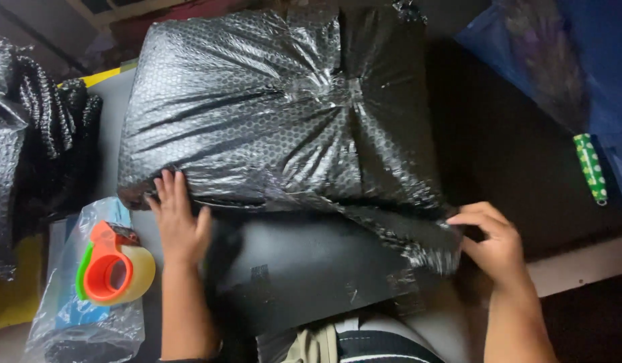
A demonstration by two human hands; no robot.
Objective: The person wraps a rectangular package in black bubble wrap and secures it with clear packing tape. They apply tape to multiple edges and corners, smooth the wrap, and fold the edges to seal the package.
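1. A large parcel [270,107] wrapped in black bubble wrap lies flat on the dark counter [311,269], filling most of the middle of the view. Its wrap is gathered into folds that meet near the centre of the top face, where clear tape shines.
2. A loose flap [411,235] of the bubble wrap hangs off the parcel's near right corner and reaches toward the person.
3. The left hand [178,222] rests flat against the parcel's near left corner, its fingers [168,188] spread apart and pressing on the wrap, gripping nothing.
4. The right hand [495,245] is at the end of the flap, its fingers [473,218] curled together and pinching the edge of the wrap.
5. Just left of the left hand, a tape dispenser [112,265] with an orange hub, a green edge and a roll of clear tape lies on a clear plastic bag [69,323].
6. Farther left, more black bubble wrap [5,148] and a dark ribbed bundle [55,121] sit at the counter's edge.
7. At the far right, well apart from the parcel, a blue plastic bag [593,60] lies beside a small green tube with white dots [590,168].
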